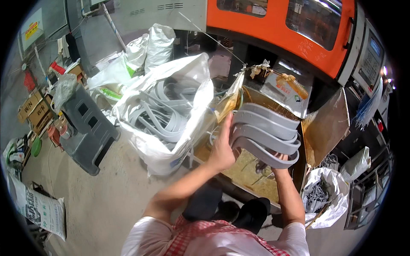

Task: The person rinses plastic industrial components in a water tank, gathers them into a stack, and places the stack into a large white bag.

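Between my hands is a stack of several grey curved plastic strips (265,133), each bent like a wide U with rounded ends. My left hand (223,147) grips the stack's left side, its fingers partly hidden behind the plastic. At the lower right end, my right hand (278,165) holds the stack from beneath, mostly covered by the strips. Below lies an open bin (252,175) with yellowish-brown contents, perhaps liquid. To the left, a large white woven sack (158,155) stands open, holding many similar grey strips (168,115).
An orange machine (273,25) with a control panel (370,55) stands behind the bin. A cardboard sheet (326,128) leans at its right, near a white sack of grey scraps (331,213). A grey step stool (87,132) stands left, with a printed sack (42,209) nearer.
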Demonstrator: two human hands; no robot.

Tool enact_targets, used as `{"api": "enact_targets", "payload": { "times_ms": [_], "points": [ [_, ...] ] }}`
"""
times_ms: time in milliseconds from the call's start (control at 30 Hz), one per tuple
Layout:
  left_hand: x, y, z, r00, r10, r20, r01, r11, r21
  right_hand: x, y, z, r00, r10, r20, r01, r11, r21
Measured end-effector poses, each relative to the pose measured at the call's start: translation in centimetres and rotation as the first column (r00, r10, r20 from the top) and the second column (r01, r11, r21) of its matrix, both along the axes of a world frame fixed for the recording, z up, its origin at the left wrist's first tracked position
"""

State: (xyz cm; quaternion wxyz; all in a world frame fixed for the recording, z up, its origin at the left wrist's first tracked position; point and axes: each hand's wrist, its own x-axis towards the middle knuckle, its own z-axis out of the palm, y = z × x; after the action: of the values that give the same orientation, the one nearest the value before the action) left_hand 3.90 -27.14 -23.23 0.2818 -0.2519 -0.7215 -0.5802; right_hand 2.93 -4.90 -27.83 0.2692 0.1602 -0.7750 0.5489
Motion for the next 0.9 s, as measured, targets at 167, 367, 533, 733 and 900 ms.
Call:
{"api": "enact_targets", "payload": {
  "times_ms": [167, 367, 533, 733, 900],
  "points": [
    [-0.7, -5.9, 6.3, 0.946, 0.200, -0.254, -0.247, 0.954, -0.171, -3.8, -5.7, 5.8, 0.974, 0.223, -0.050, -0.228, 0.963, -0.145],
    [0.1, -14.5, 11.2, 0.976, 0.164, -0.145, -0.192, 0.958, -0.211, -9.6, -14.4, 11.2, 0.881, 0.458, -0.117, -0.472, 0.841, -0.265],
    [-1.1, -30.1, 5.2, 0.712, 0.680, 0.177, -0.672, 0.732, -0.112, -14.2, -19.0, 14.9, 0.822, 0.551, -0.142, -0.569, 0.793, -0.216],
    [1.6, -30.9, -1.5, 0.601, 0.222, 0.768, -0.471, 0.875, 0.116, -20.7, -20.4, 16.0, 0.707, 0.303, -0.639, -0.020, 0.912, 0.410],
    [2.6, -32.0, -0.1, 0.734, 0.020, 0.679, -0.484, 0.716, 0.502, -17.2, -28.2, 15.9, 0.919, 0.366, 0.145, -0.341, 0.554, 0.759]
  ]
}}
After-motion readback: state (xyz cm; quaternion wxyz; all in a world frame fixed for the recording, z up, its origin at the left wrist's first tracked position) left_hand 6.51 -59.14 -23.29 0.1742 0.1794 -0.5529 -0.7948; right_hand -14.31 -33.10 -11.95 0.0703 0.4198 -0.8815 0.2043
